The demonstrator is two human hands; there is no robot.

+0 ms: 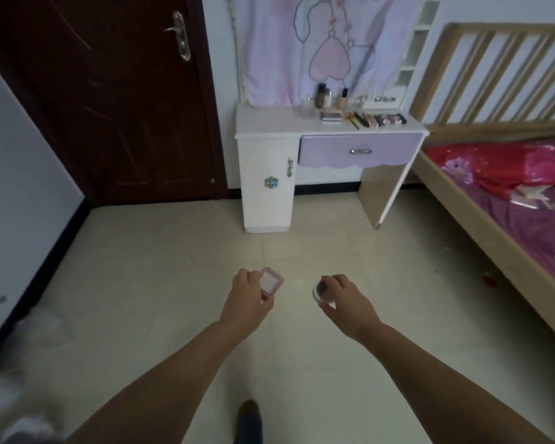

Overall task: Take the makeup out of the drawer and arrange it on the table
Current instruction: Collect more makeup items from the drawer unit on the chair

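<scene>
My left hand [247, 299] grips a flat, square pink compact [270, 282] with a pale glossy face, fingers curled round its edge. My right hand [346, 298] is closed on a small round white jar [321, 292] with a dark top. Both are well short of the white dresser [269, 123], over pale floor tiles. Its lilac drawer [359, 152] is shut; 2 bottles [330, 96] and a row of slim sticks [375, 119] stand on its smooth top.

A white dressing table [269, 123] stands on the pale tiled floor [173, 283]. Two dark-capped bottles [321, 96] stand at its back edge; in front of them lie a compact [330, 116] and a row of makeup sticks [377, 119].
</scene>
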